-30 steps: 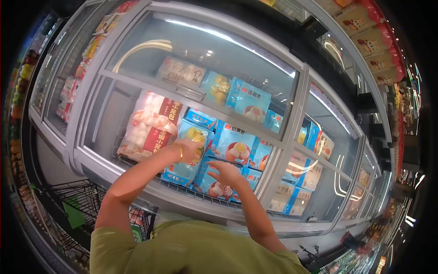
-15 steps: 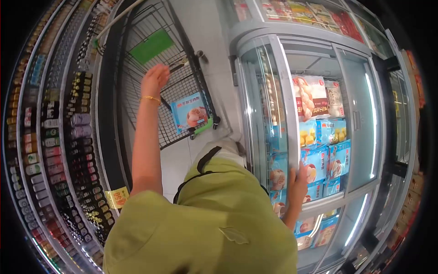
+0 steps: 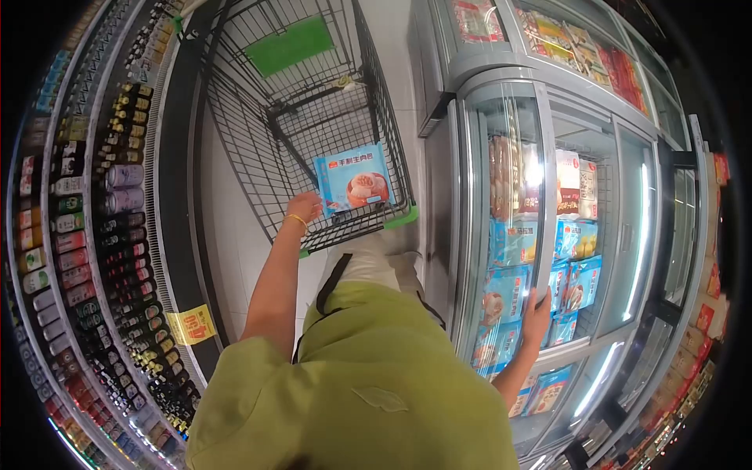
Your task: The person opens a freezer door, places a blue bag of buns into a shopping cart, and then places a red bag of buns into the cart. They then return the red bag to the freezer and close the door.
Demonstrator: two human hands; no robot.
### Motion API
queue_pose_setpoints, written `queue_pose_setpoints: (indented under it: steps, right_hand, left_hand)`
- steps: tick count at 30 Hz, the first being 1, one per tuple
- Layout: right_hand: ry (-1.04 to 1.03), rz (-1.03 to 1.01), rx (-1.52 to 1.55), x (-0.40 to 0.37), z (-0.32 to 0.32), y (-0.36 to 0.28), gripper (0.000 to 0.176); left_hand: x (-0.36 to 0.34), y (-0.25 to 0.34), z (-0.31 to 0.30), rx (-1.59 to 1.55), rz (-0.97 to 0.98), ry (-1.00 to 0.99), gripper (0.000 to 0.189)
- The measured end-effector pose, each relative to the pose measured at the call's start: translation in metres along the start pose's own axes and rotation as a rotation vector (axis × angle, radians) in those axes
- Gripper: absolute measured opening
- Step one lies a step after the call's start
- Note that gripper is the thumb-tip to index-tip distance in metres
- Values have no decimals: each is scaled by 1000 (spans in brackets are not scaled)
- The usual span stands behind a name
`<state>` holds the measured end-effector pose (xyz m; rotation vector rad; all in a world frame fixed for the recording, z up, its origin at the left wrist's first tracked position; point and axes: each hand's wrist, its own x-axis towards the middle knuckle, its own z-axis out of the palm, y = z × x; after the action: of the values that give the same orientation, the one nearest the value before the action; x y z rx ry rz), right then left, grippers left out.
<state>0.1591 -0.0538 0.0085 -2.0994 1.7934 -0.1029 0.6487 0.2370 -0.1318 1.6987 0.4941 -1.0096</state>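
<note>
- Closer now to the blue bun bag [image 3: 354, 178] than in the earlier frame: the left hand [image 3: 304, 207].
- Bag lies in the cart [image 3: 265, 160], at the end nearest the person.
- Left grip: fingers loosely curled just beside the bag; whether they pinch anything, cannot tell.
- Right hand [image 3: 536, 315]: at the freezer door frame [image 3: 543, 235]; fingers partly hidden, clasp unclear.
- Freezer bags [image 3: 509, 291] stand behind glass.
</note>
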Motion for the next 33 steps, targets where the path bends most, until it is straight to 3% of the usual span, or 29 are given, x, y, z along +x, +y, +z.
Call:
queue_pose_setpoints:
  steps: [1,3,4,6,9,10,11,14,16,18,20,22,23,25,27,30,31,33]
  right_hand:
    - [-1,6,-12,2,1,-17,59]
    - [228,-54,-127,-11,-4,-55,51]
    - [351,-184,1,-12,-2,-99,40]
    - [245,-263,262,-12,13,-186,30]
    - [-215,-438,506,-14,68,-301,25]
    - [-357,-545,445,-13,92,-330,26]
    - [-452,-615,416,-9,127,-341,31]
    - [-641,-601,296,11,243,-343,54]
    - [-762,-354,212,32,315,-331,63]
    - [-726,-233,132,50,364,-325,65]
    - [-688,-115,49,62,388,-319,67]
    - [-842,104,-3,72,401,-308,70]
    - [-846,111,-10,69,408,-305,70]
    - [-807,334,193,62,426,-290,71]
    - [-844,313,147,64,417,-290,69]
    - [-935,203,77,65,392,-300,73]
    - [-923,199,84,63,378,-310,73]
    - [-955,-5,3,56,347,-328,76]
  left_hand:
    - [17,-6,7,66,-37,7,40]
    - [43,-20,14,148,-111,5,39]
    - [54,-24,20,184,-126,45,39]
    - [111,-48,20,282,-105,33,49]
    - [145,-53,24,494,-11,148,62]
    - [157,-54,21,528,-36,103,73]
    - [164,-56,18,529,-57,104,73]
    - [158,-34,20,513,-101,165,86]
    - [177,-44,18,533,-128,164,89]
    - [184,-50,18,569,-163,152,92]
    - [177,-38,21,421,-152,-19,95]
    - [190,-50,22,427,-178,5,94]
    - [195,-55,23,426,-186,33,93]
    - [194,-47,21,435,-224,-15,90]
    - [184,-35,17,445,-262,-62,87]
    - [176,-24,4,20,-419,-185,65]
    - [172,-14,2,21,-408,-192,65]
    - [152,8,0,-24,-320,-201,58]
